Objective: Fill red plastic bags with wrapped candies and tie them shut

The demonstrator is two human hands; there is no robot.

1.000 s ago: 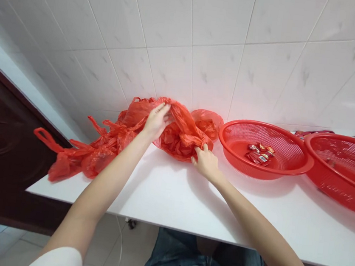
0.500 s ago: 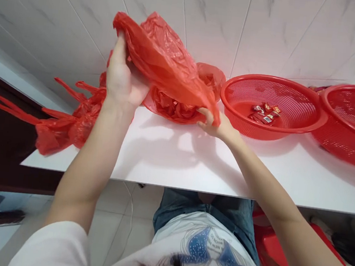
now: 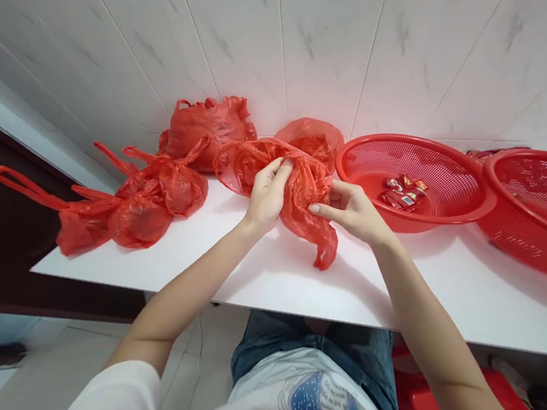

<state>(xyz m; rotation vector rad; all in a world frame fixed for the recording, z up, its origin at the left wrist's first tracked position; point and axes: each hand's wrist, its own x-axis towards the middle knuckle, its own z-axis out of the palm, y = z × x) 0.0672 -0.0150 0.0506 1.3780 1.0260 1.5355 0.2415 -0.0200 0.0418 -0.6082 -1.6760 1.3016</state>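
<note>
A crumpled red plastic bag (image 3: 307,195) is held between my two hands above the white table. My left hand (image 3: 269,194) pinches the bag's upper left part between thumb and fingers. On the other side, my right hand (image 3: 349,207) grips its right edge, the thumb in front and the fingers partly hidden behind the plastic. One strip of the bag dangles toward me. Behind it, partly covered, a red plastic basin or bag-lined container (image 3: 233,164) holds more crumpled red plastic.
Several filled, knotted red bags (image 3: 141,216) lie at the left, with a bulkier red bag (image 3: 208,128) against the tiled wall. To the right stand a red mesh basket (image 3: 411,214) with small wrapped packets (image 3: 403,192) and another red basket (image 3: 536,241). The white table (image 3: 187,267) ends near my body.
Both hands have come down and closer together. The bag, spread wide and raised with my left hand inside or under it, is now bunched between my fingers. The bags at left show more fully.
</note>
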